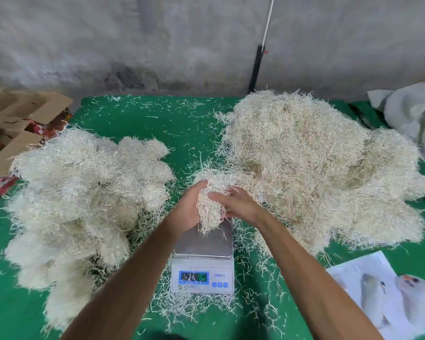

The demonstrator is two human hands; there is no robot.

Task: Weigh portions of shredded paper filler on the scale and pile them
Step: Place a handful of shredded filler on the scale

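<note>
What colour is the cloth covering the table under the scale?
Green, flecked with stray pale paper shreds; the table cloth shows clearly in the head view, around the scale.

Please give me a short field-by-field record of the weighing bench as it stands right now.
surface: green table cover, strewn with loose strands
scale: digital scale at centre front, steel pan bare apart from a few strands; display digits unreadable
portion: clump of shredded paper held just above the pan
left hand: left hand grips the clump from the left
right hand: right hand holds the clump from the right
left side: pile of rounded portions
right side: large loose heap
other: printed sheet near right; cardboard boxes far left
</note>
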